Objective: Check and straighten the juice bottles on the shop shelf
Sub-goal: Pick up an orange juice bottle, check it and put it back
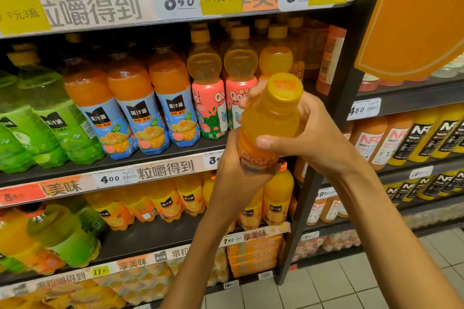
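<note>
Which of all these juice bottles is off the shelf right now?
The orange Qoo bottle with the yellow cap: the left hand grips its base and the right hand its upper body. All others stand on the shelves.

Held off the shelf, in front of the middle tier — an orange plastic juice bottle with a yellow cap [272,118], right hand [311,138] round its upper body, left hand [236,170] under its base. Behind it, pink-labelled peach bottles [209,98]; left of those, orange bottles with blue labels [140,108], then green bottles [50,118] — all standing on the dark metal shelf [150,155].
</note>
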